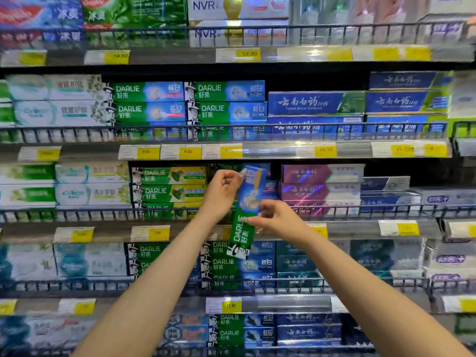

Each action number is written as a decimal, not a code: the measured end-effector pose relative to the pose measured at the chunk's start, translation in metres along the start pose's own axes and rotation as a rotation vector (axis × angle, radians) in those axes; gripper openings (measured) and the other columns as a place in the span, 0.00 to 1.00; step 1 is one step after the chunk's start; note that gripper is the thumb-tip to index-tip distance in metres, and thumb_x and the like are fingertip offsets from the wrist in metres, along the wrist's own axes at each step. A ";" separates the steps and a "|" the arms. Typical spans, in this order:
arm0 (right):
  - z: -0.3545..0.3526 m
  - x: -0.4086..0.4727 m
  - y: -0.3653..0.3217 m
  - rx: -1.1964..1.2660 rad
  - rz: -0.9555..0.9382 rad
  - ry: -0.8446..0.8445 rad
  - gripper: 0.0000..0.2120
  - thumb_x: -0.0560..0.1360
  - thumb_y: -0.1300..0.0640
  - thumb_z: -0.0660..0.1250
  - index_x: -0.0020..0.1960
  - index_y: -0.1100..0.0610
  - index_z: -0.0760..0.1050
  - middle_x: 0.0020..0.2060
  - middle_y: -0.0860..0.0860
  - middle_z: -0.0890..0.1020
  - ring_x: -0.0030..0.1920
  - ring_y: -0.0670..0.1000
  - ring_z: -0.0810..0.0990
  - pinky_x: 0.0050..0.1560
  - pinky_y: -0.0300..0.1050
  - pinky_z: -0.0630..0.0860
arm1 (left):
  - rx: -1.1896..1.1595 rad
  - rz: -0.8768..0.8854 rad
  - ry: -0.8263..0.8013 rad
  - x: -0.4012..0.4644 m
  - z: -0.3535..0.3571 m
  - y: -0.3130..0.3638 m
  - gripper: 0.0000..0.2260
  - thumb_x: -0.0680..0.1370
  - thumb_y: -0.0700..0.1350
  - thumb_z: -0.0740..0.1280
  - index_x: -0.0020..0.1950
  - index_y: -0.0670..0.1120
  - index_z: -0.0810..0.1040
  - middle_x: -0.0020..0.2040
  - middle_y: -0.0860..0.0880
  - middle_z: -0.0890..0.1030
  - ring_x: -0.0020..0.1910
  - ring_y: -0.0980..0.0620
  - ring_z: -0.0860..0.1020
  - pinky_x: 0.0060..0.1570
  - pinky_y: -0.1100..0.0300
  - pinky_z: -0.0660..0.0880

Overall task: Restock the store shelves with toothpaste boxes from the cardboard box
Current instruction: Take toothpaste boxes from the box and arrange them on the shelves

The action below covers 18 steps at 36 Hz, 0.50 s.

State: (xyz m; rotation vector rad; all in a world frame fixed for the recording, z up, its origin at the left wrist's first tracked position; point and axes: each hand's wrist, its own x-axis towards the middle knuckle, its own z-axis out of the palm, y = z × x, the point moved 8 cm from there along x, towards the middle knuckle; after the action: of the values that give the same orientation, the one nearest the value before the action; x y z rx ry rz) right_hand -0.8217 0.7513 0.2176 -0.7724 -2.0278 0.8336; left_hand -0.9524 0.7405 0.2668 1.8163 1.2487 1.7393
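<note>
A green and blue Darlie toothpaste box (247, 202) stands nearly upright in front of the third shelf, its top tilted a little to the right. My left hand (222, 193) grips its upper left edge with curled fingers. My right hand (277, 219) pinches its lower right side near the green part. Behind the box, a dark gap (274, 172) shows on the shelf between the yellow-green Darlie stack (170, 184) and the purple boxes (320, 185). The cardboard box is out of view.
Wire rails (103, 215) run along the front of every shelf, with yellow price tags (149, 233) below them. Full rows of Darlie boxes (185, 109) and blue boxes (316, 103) fill the shelf above. More stacks sit on the shelves below.
</note>
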 end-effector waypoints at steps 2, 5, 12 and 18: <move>-0.009 -0.002 0.006 0.163 0.052 0.076 0.08 0.73 0.60 0.70 0.49 0.62 0.74 0.35 0.53 0.78 0.36 0.47 0.79 0.38 0.36 0.78 | 0.022 -0.013 -0.064 -0.010 -0.003 -0.013 0.10 0.75 0.54 0.63 0.52 0.50 0.71 0.52 0.47 0.77 0.55 0.49 0.76 0.54 0.55 0.75; -0.016 -0.007 0.010 0.413 0.115 0.168 0.05 0.74 0.62 0.68 0.49 0.59 0.75 0.41 0.53 0.82 0.39 0.48 0.83 0.44 0.40 0.80 | 0.117 -0.090 -0.165 -0.032 -0.005 -0.042 0.08 0.76 0.49 0.66 0.53 0.50 0.72 0.52 0.49 0.77 0.52 0.53 0.76 0.53 0.57 0.74; -0.009 -0.009 0.016 0.643 0.183 0.210 0.12 0.75 0.63 0.67 0.57 0.66 0.74 0.50 0.59 0.82 0.39 0.48 0.84 0.41 0.36 0.80 | 0.060 -0.154 -0.161 -0.054 -0.009 -0.048 0.05 0.77 0.46 0.67 0.48 0.45 0.77 0.43 0.50 0.80 0.43 0.56 0.79 0.39 0.66 0.74; -0.078 -0.033 0.011 0.002 0.009 0.704 0.36 0.64 0.50 0.78 0.65 0.58 0.65 0.60 0.51 0.72 0.59 0.49 0.72 0.61 0.46 0.71 | 0.169 -0.109 -0.111 -0.044 -0.037 -0.047 0.15 0.73 0.54 0.70 0.53 0.45 0.77 0.48 0.51 0.81 0.48 0.53 0.79 0.46 0.65 0.72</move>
State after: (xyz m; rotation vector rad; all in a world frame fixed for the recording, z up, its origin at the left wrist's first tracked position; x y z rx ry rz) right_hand -0.7374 0.7553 0.2309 -0.9165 -1.3939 0.4692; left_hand -0.9982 0.7217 0.2111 1.8701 1.4570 1.4943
